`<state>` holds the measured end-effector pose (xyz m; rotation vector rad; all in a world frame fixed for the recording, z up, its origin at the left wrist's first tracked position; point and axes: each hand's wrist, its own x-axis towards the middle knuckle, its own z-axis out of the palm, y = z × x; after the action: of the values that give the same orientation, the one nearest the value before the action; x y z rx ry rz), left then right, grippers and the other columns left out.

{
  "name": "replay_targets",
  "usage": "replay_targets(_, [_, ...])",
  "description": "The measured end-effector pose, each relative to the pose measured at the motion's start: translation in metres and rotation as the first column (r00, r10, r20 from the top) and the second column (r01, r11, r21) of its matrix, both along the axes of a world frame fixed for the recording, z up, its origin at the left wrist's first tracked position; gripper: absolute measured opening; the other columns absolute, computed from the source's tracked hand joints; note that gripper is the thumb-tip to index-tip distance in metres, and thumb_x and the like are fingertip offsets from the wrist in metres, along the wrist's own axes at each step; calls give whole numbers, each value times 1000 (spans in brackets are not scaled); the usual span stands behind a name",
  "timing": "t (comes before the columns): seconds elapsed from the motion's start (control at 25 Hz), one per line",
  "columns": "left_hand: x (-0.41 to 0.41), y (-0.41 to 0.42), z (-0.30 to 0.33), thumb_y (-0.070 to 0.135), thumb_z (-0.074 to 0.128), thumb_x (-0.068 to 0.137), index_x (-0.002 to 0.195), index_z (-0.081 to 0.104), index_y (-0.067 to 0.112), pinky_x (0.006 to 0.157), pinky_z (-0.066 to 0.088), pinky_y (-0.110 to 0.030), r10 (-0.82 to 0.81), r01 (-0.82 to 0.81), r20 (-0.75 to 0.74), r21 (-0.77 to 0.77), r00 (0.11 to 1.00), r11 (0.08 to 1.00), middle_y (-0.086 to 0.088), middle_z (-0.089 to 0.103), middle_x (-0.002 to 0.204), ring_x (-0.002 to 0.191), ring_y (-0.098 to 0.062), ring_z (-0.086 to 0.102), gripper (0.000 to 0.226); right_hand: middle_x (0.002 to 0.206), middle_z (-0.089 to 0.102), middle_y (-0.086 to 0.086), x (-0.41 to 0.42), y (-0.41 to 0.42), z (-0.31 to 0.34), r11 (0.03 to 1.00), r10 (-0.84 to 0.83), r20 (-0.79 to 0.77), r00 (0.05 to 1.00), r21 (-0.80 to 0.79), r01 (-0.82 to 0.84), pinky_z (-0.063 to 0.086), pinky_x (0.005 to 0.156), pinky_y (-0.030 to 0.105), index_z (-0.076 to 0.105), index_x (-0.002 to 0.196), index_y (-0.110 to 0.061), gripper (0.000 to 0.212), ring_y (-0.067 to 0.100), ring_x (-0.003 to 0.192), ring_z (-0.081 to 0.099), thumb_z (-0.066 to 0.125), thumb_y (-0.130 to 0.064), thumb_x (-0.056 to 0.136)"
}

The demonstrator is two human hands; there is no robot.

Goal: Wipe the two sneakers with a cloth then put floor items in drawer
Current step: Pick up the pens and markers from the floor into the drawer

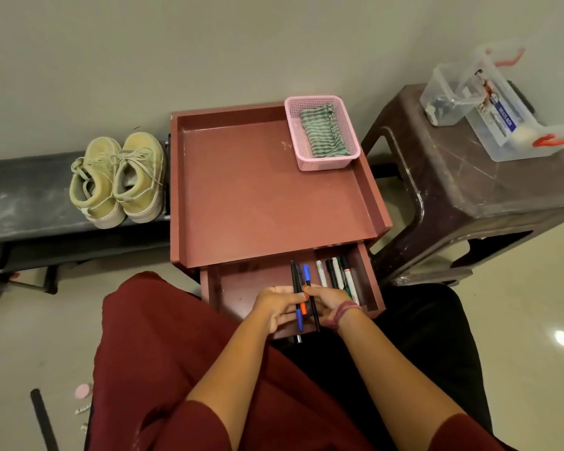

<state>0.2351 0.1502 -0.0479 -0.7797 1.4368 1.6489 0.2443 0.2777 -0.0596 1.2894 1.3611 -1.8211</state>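
Note:
Two pale yellow sneakers [118, 179] stand side by side on a dark bench [20, 200] at the left. A striped green cloth [323, 131] lies in a pink basket [323, 161] on the maroon cabinet top [258, 190]. The cabinet's drawer [238, 291] is pulled open and holds several markers [337, 276] at its right side. Over the drawer, my left hand [279, 307] and my right hand [331, 305] together hold a bunch of pens [302, 297], black, blue and orange.
A brown plastic stool [469, 190] at the right carries clear plastic boxes [502, 118]. On the floor at lower left lie a black stick [43, 418], a pink round item [83, 391] and small striped pieces [82, 410]. My maroon garment covers the lap.

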Motion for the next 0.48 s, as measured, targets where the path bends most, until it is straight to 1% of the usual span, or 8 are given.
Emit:
replay_targets(0.12, [-10,7,-19,-1,73,80,103,66,1,59,56,-28,1,0,7,-33,1000,999,-10,72,81,67,-18,70,24,48,64,1,-16,4,-18,998,10,43,999,59,-13,45,38,22,66,113,-1,29,12,40,58,66,-5,84])
replay_targets(0.16, [-14,10,-26,-1,72,81,108,65,0,60,57,-28,10,-10,11,-36,1000,999,-11,71,84,69,-19,69,29,55,66,4,-22,5,-23,997,9,52,999,76,-13,46,39,23,66,112,-1,30,14,45,60,68,-5,82])
replay_targets(0.24, [-20,13,-37,-2,70,83,114,60,-2,56,56,-27,52,-51,24,-38,998,998,-12,69,85,70,-20,67,33,76,67,12,-35,10,-38,994,5,83,997,110,-14,49,46,29,66,112,-1,32,22,59,62,69,-5,81])
replay_targets(0.32, [-25,14,-50,-3,68,84,116,56,-1,54,54,-27,100,-96,56,-65,993,993,-10,67,86,70,-19,65,35,86,63,18,-48,13,-50,990,20,117,993,135,-36,49,50,35,64,112,0,30,29,67,60,67,-5,83])
replay_targets(0.4, [-30,14,-62,-1,69,83,119,55,0,56,52,-27,130,-123,100,-73,986,990,-11,67,93,72,-17,65,39,91,61,20,-58,17,-57,979,72,133,989,181,-95,48,52,38,62,115,-1,29,29,73,57,63,-6,87])
replay_targets(0.48, [-34,13,-73,0,70,83,117,55,2,57,52,-27,152,-143,119,-80,981,987,-14,66,100,78,-19,65,37,101,59,21,-65,19,-64,960,171,136,976,201,-196,49,57,40,58,121,0,30,28,82,55,58,-7,91])
